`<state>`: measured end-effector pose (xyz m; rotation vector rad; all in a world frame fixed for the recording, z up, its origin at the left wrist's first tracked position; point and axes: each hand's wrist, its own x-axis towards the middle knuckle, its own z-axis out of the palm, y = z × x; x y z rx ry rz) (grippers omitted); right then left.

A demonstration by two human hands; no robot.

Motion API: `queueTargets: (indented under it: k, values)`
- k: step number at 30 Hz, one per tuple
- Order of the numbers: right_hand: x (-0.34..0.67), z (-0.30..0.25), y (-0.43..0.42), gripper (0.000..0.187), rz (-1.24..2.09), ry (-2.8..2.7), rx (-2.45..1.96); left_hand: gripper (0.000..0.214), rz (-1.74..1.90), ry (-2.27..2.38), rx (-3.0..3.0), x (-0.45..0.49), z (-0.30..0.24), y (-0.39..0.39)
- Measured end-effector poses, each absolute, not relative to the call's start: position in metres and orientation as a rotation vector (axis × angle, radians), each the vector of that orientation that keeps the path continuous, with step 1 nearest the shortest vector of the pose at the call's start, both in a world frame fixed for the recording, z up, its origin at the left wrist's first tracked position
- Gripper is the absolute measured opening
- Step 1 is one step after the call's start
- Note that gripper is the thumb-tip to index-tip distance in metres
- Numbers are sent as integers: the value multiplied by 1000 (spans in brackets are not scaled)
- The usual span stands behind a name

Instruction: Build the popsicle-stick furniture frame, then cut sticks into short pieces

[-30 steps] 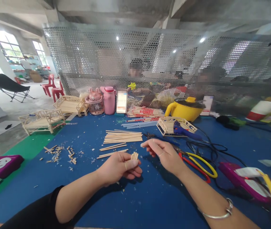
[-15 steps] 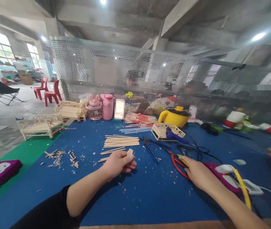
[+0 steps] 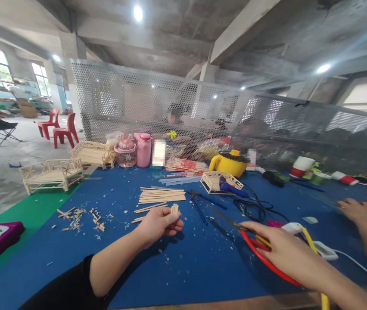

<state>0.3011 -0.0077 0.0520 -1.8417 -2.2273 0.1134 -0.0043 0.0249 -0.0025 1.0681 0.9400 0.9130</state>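
My left hand (image 3: 160,221) is closed round a small bundle of short wooden sticks (image 3: 175,208), their ends poking up between thumb and fingers. In my right hand (image 3: 277,243) is a pair of scissors (image 3: 250,237) with red and yellow handles, lifted off the table, blades aimed up and left. Just beyond my left hand lies a row of long wooden sticks (image 3: 162,195), with a few more partly hidden behind the hand. Blue-handled pliers (image 3: 199,206) rest open to the right of that row.
Wood offcuts (image 3: 75,217) litter the blue table mat (image 3: 170,280). At the back stand a pink bottle (image 3: 144,150), a yellow pot (image 3: 230,164) and a small stick-built frame (image 3: 212,181) with a blue glue gun (image 3: 231,187). Another person's hand (image 3: 358,211) rests at right.
My right hand has picked the scissors up off the table and drawn them nearer to me. The left hand keeps its bundle in place. The other person's hand shows more fully.
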Motion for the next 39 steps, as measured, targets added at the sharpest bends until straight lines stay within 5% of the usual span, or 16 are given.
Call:
queueTargets:
  k: [6,39]
  values:
    - [226,44,10,41,744,-2173,-1424,46,922,945,1081,-3,1,23]
    - [199,57,29,30,663,-2538,-1266,41,846,936,1198,-8,3,24]
